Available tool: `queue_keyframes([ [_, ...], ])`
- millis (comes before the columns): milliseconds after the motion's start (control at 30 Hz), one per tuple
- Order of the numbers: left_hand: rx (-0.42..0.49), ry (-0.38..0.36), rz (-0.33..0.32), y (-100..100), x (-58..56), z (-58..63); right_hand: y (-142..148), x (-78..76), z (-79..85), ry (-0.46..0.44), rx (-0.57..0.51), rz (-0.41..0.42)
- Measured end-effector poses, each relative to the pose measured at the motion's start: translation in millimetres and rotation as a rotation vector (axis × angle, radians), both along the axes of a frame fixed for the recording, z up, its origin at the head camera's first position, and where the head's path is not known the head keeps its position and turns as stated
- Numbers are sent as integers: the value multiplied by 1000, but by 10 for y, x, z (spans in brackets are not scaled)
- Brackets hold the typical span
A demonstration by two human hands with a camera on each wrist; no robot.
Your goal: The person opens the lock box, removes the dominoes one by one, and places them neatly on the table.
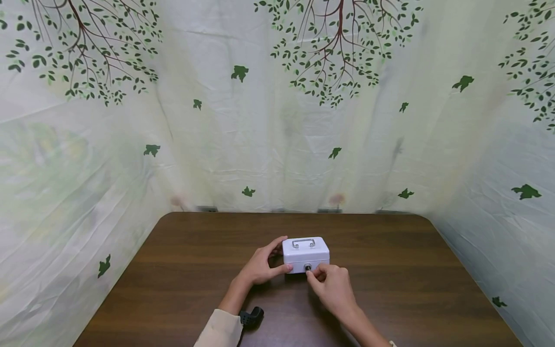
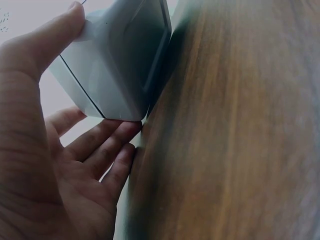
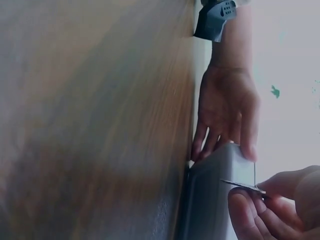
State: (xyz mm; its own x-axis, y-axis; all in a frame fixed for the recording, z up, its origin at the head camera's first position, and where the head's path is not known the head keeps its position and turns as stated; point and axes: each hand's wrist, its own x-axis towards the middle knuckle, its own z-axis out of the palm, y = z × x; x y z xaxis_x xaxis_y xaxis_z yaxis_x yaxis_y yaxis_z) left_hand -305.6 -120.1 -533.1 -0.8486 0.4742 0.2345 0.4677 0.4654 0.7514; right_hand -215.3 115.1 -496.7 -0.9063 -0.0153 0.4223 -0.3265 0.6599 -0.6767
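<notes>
A small white cash box (image 1: 306, 255) with a metal carry handle (image 1: 303, 243) on its lid stands on the brown table. Its round lock (image 1: 308, 266) faces me. My left hand (image 1: 260, 264) grips the box's left side, thumb on the front near the corner and fingers round toward the back; the left wrist view shows the fingertips against the box wall. At the lock, my right hand (image 1: 333, 285) pinches a thin metal key (image 3: 242, 186) between thumb and bent fingers. Fingers partly cover the key, and its tip overlaps the box front in the right wrist view.
The wood-grain table (image 1: 195, 246) reaches back to a pale fabric curtain (image 1: 277, 159) printed with leaves and branches, which also hangs at both sides. A black wrist device (image 1: 252, 317) sits on the left wrist by the cream sleeve (image 1: 220, 328).
</notes>
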Motion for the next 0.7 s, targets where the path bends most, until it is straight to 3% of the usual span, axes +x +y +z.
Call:
queue_keyframes([
  [333,1,-13,14,1,-1,-6,-17,2,-28,-2,-38,-8],
  [700,-3,-31,25,1,3,-15,-59,40,-39,32,12,-36],
])
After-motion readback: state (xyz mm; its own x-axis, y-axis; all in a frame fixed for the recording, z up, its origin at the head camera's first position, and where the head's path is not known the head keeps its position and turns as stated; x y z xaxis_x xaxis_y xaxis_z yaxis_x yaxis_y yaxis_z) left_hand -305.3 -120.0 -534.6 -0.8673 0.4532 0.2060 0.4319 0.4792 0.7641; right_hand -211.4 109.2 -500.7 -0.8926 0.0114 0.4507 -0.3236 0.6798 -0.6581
